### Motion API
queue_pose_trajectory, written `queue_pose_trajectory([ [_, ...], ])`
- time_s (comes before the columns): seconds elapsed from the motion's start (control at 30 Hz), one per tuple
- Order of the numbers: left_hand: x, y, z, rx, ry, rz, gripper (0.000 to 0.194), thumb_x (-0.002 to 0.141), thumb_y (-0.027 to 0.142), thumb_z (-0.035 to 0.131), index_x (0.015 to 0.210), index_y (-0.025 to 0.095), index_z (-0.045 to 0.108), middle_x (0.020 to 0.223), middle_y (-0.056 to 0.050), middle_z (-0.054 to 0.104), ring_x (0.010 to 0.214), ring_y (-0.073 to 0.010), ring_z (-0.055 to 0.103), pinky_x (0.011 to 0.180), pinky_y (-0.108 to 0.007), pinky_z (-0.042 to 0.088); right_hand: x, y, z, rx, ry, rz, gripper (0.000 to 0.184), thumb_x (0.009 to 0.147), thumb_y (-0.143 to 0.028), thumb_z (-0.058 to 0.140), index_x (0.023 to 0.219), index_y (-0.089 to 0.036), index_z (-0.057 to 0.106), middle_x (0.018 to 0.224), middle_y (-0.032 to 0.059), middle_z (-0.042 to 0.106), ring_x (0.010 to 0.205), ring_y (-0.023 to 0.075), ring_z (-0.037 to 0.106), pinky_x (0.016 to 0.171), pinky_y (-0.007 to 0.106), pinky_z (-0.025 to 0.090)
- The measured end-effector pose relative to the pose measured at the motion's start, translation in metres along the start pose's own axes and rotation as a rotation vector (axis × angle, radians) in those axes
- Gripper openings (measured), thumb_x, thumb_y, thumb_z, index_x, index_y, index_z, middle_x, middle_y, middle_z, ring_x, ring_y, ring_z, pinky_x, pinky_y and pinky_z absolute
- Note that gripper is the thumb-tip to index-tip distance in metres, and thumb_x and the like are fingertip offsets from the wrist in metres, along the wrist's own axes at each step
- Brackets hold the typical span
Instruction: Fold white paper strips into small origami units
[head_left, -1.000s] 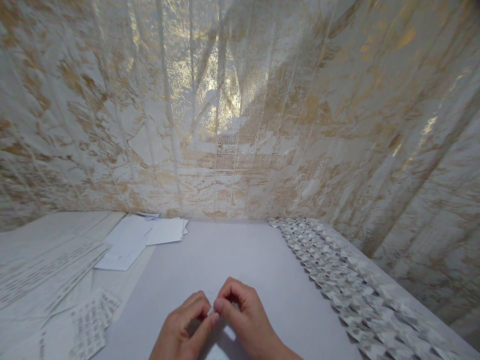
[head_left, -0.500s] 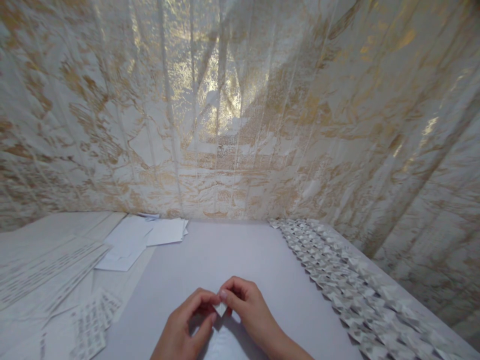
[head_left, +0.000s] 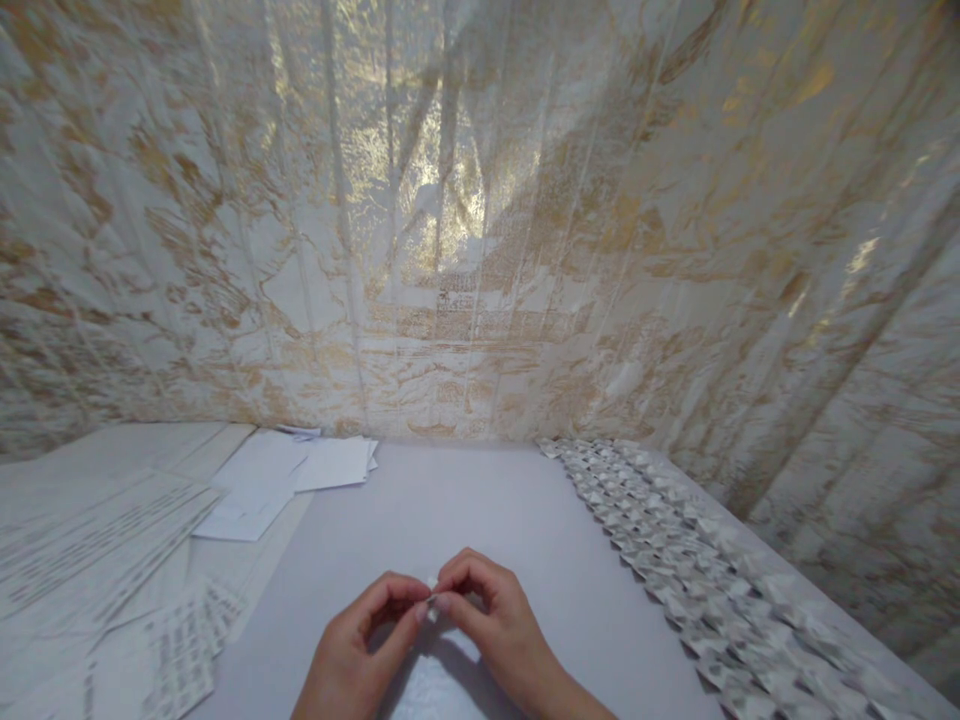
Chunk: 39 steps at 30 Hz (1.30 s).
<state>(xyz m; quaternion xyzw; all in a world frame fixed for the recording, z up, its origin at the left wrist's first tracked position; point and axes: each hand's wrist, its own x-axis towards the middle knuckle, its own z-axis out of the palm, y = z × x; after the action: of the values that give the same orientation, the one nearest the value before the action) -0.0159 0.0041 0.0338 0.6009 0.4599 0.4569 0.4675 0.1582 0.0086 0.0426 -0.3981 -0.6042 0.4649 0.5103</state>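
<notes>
Low in the middle of the head view, a small folded piece of white paper (head_left: 433, 604) is pinched between my two hands, just above the pale table surface. My left hand (head_left: 367, 640) grips its left side between thumb and fingertips. From the right, my right hand (head_left: 499, 625) pinches it with thumb and index finger. The fingertips of both hands nearly meet and cover most of the paper, so its exact shape is hidden.
Rows of many small folded paper pieces (head_left: 675, 560) run along the table's right side. White paper sheets (head_left: 255, 490) and printed sheets (head_left: 97, 540) lie at the left. A gold-patterned curtain (head_left: 450, 300) hangs behind the table (head_left: 450, 500).
The folded paper has been turned between my fingers, so its pointed face no longer shows. My left thumb has moved up and closer to the right thumb.
</notes>
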Motion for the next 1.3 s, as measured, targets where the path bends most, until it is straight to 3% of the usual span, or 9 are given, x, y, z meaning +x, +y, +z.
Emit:
queue_pose_trajectory([
  [0.13, -0.003, 0.006, 0.005, -0.049, 0.059, -0.005, 0.027, 0.080, 0.050, 0.071, 0.078, 0.023, 0.071, 0.073, 0.001, 0.071, 0.075, -0.0216, 0.067, 0.070, -0.028, 0.052, -0.001, 0.002, 0.003, 0.092, 0.005, 0.074, 0.024, 0.079, -0.039, 0.079, 0.077, -0.018, 0.066, 0.071, -0.0007, 0.060, 0.069, 0.0162, 0.053, 0.069, 0.031, 0.039],
  [0.27, -0.004, 0.004, 0.011, -0.211, 0.170, -0.008, 0.027, 0.076, 0.044, 0.077, 0.087, 0.025, 0.063, 0.068, 0.006, 0.066, 0.069, -0.0172, 0.063, 0.067, -0.026, 0.047, -0.001, 0.003, 0.006, 0.235, 0.007, 0.103, 0.029, 0.074, -0.036, 0.083, 0.088, -0.021, 0.063, 0.075, -0.0031, 0.057, 0.069, 0.0145, 0.052, 0.069, 0.029, 0.037],
  [0.57, -0.006, 0.008, 0.012, -0.302, 0.175, -0.050, 0.029, 0.071, 0.044, 0.082, 0.080, 0.024, 0.063, 0.062, 0.009, 0.058, 0.062, -0.0138, 0.056, 0.062, -0.024, 0.042, 0.000, 0.003, 0.006, 0.232, -0.027, 0.122, 0.030, 0.075, -0.033, 0.079, 0.095, -0.021, 0.060, 0.071, -0.0058, 0.055, 0.065, 0.0130, 0.047, 0.065, 0.027, 0.033],
  [0.7, -0.004, 0.006, 0.009, -0.245, 0.175, -0.031, 0.028, 0.072, 0.045, 0.080, 0.070, 0.023, 0.064, 0.064, 0.006, 0.059, 0.065, -0.0155, 0.057, 0.065, -0.025, 0.045, -0.003, 0.005, 0.010, 0.173, -0.019, 0.131, 0.028, 0.075, -0.036, 0.077, 0.092, -0.021, 0.060, 0.079, -0.0023, 0.060, 0.072, 0.0155, 0.054, 0.070, 0.029, 0.038],
  [0.83, -0.002, 0.000, 0.009, -0.234, 0.030, -0.059, 0.032, 0.075, 0.054, 0.077, 0.077, 0.023, 0.068, 0.075, 0.002, 0.067, 0.078, -0.0208, 0.063, 0.073, -0.027, 0.049, -0.007, 0.001, 0.012, 0.071, -0.001, 0.016, 0.017, 0.082, -0.032, 0.067, 0.081, -0.022, 0.053, 0.099, 0.0076, 0.071, 0.092, 0.0227, 0.064, 0.082, 0.035, 0.045],
  [0.93, -0.006, -0.001, 0.013, -0.183, 0.008, -0.049, 0.038, 0.080, 0.061, 0.070, 0.080, 0.023, 0.069, 0.078, 0.001, 0.067, 0.079, -0.0206, 0.060, 0.073, -0.027, 0.046, -0.007, 0.000, 0.007, -0.099, 0.042, -0.069, 0.004, 0.084, -0.023, 0.056, 0.084, -0.023, 0.052, 0.088, 0.0060, 0.072, 0.082, 0.0216, 0.066, 0.076, 0.033, 0.047],
  [1.03, -0.011, 0.003, 0.017, -0.128, -0.012, -0.060, 0.049, 0.082, 0.070, 0.063, 0.072, 0.022, 0.065, 0.067, 0.004, 0.055, 0.069, -0.0173, 0.052, 0.066, -0.026, 0.040, -0.005, 0.004, -0.001, -0.421, 0.068, -0.278, 0.014, 0.074, -0.012, 0.051, 0.081, -0.023, 0.049, 0.074, 0.0000, 0.060, 0.069, 0.0179, 0.056, 0.065, 0.028, 0.041],
  [1.13, -0.011, 0.003, 0.016, -0.133, -0.034, -0.072, 0.057, 0.082, 0.076, 0.058, 0.069, 0.021, 0.065, 0.065, 0.004, 0.052, 0.067, -0.0175, 0.050, 0.065, -0.027, 0.039, -0.003, 0.007, -0.005, -0.658, 0.032, -0.523, 0.023, 0.069, -0.006, 0.047, 0.083, -0.024, 0.046, 0.075, -0.0006, 0.056, 0.069, 0.0175, 0.051, 0.063, 0.027, 0.037],
  [1.3, 0.000, -0.009, 0.007, -0.184, -0.038, -0.123, 0.053, 0.075, 0.074, 0.068, 0.073, 0.021, 0.069, 0.061, 0.004, 0.056, 0.065, -0.0169, 0.052, 0.066, -0.026, 0.042, -0.003, 0.005, -0.003, -0.689, -0.024, -0.662, 0.024, 0.080, -0.003, 0.043, 0.091, -0.024, 0.049, 0.080, 0.0007, 0.060, 0.073, 0.0183, 0.053, 0.069, 0.028, 0.041],
])
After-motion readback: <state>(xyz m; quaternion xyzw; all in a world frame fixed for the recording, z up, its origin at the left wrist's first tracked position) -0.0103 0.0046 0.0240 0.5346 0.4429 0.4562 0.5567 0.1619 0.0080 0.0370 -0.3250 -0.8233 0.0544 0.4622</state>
